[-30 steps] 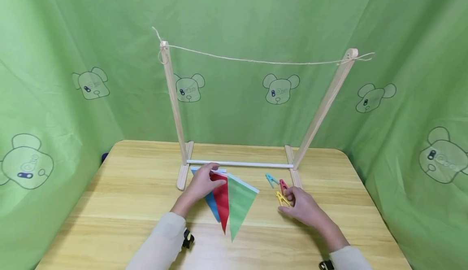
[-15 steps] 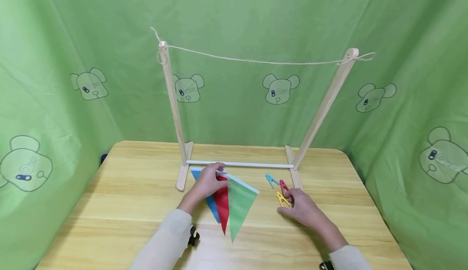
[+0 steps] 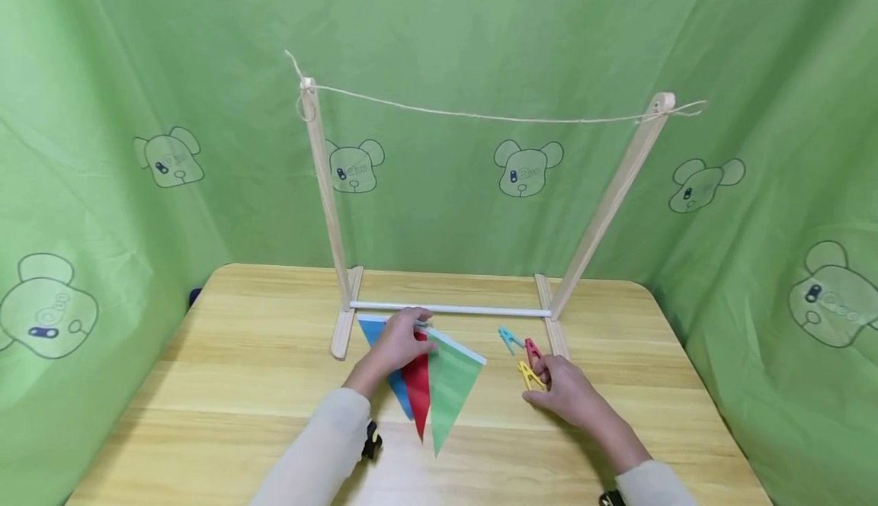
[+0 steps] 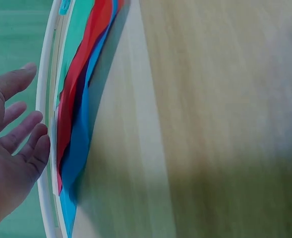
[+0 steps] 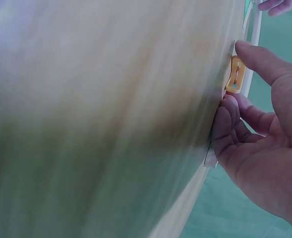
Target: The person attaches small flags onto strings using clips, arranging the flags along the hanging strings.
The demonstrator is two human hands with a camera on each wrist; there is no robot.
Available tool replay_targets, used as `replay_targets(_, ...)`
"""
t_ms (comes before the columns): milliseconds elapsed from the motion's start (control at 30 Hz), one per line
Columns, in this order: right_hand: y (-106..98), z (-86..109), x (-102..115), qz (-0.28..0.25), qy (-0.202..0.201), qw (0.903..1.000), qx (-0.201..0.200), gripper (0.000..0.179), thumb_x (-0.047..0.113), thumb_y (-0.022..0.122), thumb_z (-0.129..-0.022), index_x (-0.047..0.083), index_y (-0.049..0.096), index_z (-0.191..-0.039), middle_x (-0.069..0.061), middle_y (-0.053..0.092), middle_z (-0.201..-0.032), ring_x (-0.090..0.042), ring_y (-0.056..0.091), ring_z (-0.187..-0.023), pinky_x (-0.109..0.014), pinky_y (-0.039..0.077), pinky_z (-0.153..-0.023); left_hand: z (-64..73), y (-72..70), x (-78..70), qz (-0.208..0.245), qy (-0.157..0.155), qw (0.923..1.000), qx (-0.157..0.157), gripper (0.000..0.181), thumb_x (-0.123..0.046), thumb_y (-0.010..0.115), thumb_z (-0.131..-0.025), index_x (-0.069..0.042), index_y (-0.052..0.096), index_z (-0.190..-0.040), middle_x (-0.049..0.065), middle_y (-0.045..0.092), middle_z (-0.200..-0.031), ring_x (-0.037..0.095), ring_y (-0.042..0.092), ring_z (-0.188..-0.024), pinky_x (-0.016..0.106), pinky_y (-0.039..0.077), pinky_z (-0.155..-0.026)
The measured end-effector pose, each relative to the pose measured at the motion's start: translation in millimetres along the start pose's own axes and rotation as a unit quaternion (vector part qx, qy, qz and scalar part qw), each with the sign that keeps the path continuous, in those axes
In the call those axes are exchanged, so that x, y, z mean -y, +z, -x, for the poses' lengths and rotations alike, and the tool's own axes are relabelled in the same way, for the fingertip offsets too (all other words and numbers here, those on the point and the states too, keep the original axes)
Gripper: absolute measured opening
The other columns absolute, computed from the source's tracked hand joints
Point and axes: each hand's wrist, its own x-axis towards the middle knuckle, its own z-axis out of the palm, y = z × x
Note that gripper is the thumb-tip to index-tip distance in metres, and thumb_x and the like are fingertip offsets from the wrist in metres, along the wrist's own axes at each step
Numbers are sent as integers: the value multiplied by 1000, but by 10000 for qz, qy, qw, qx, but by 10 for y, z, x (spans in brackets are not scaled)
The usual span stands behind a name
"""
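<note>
My left hand hovers over fanned-out triangular pennants, its fingers loosely bent and holding nothing. A blue pennant, a red pennant and a green pennant lie overlapping on the table, white bands at the top; the hand covers part of the blue and red ones. In the left wrist view, the fingertips are close to the red pennant. My right hand has thumb and fingers around the handle ends of a yellow clothespin. Beside it lie a red clothespin and a blue clothespin.
Behind the pennants stands a wooden frame with a left post, a right post and a white crossbar low between them. A slack string joins the post tops. Green curtains surround the wooden table.
My left hand has shifted slightly right over the pennants, uncovering more of the blue one. The right hand and the clothespins stay about where they were.
</note>
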Motion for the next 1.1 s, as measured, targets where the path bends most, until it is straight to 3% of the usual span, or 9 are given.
replay_targets(200,18,11,-19,-24,-71,10000,7,47,26,91,-77,1,62,-104,-3,56,-89,-15,48,-78,-24,42,-64,-14,39,-9,-116,134,9998,117,57,-17,84,-87,-4,63,-138,13,64,-135,26,64,-115,41,56,-98)
replay_targets(733,35,-20,-33,83,-189,9998,-47,42,25,90,-79,3,61,-99,-3,53,-85,-15,46,-76,-24,39,-62,-53,133,53,-1005,650,9928,73,46,-9,84,-85,-1,68,-127,14,67,-131,31,59,-122,44,52,-105)
replay_targets(1100,12,3,-36,110,-311,9994,-77,41,24,90,-79,2,60,-99,-3,52,-85,-15,45,-77,-25,40,-64,-34,152,13,-1117,613,9918,107,45,-10,83,-86,-4,68,-128,13,65,-134,33,56,-128,45,50,-108)
